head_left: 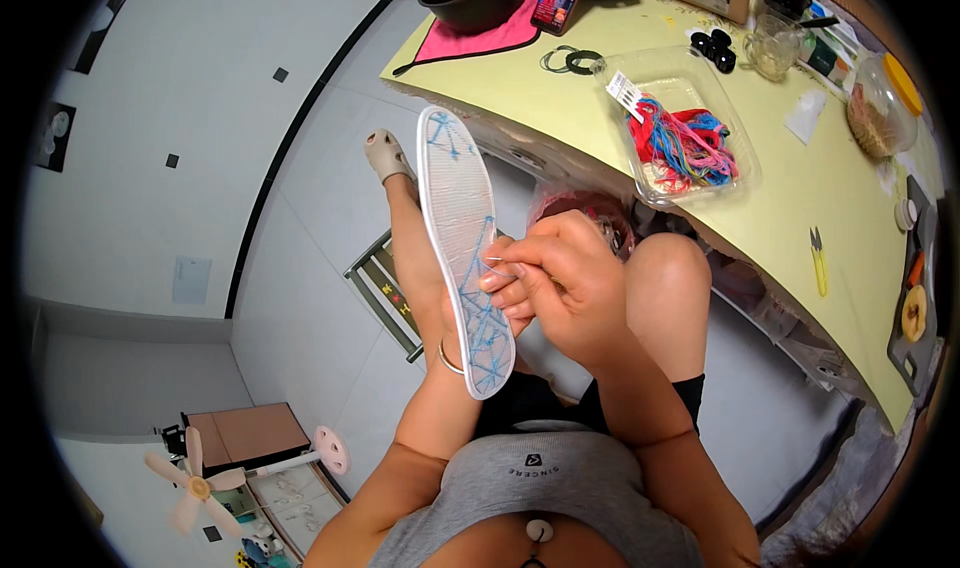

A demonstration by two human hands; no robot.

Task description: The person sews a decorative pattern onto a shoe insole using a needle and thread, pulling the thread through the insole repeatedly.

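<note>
A white insole (456,193) is held up lengthwise in front of me, with blue thread stitched in crossing lines at its toe end and over its lower half. My left hand (507,296) is closed on it from behind. Its fingers come round the right edge, while the palm is hidden by the insole; a bangle (450,357) circles that wrist. Close beside the right edge, my right hand (572,280) pinches a thin needle (497,259) between thumb and forefinger. The needle points left, over the insole's face by the blue stitches.
On the yellow-covered table, a clear plastic tray (735,148) holds coloured thread skeins (690,146). Yellow-handled snips (819,263), a lidded jar (882,108), a glass mug (772,48), a phone (560,0) and a dark pot (470,0) lie around it. A folding stool (385,293) stands below.
</note>
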